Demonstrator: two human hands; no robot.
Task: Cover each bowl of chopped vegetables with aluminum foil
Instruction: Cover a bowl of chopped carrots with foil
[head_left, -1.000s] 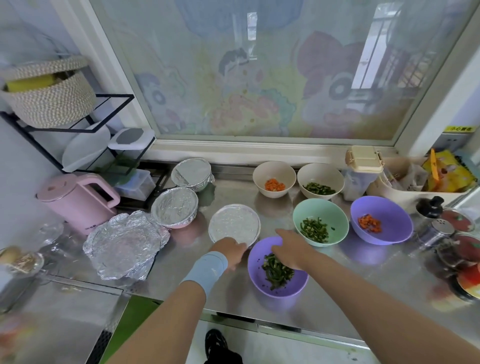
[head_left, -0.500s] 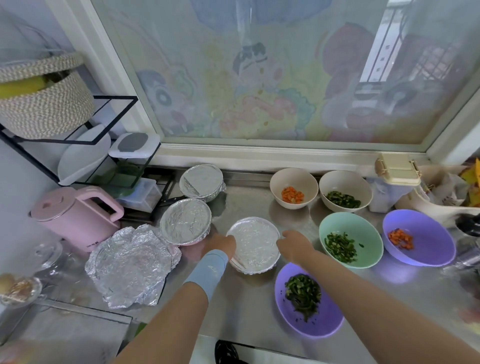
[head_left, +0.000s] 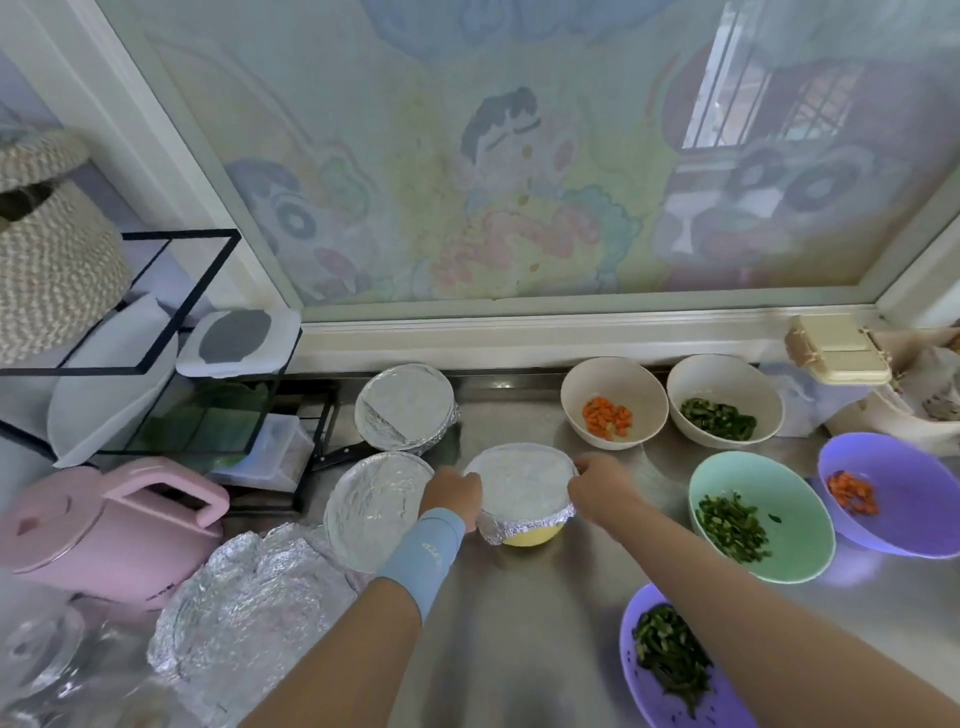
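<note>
Our left hand (head_left: 451, 493) and right hand (head_left: 602, 488) now clasp the foil-covered yellow bowl (head_left: 522, 483); the right has quit the purple bowl (head_left: 670, 670).

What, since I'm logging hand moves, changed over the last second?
The right hand left the near purple bowl and moved to the foil-covered yellow bowl, gripping its right rim. The left hand stayed at its left rim. The other uncovered bowls stayed put.
</note>
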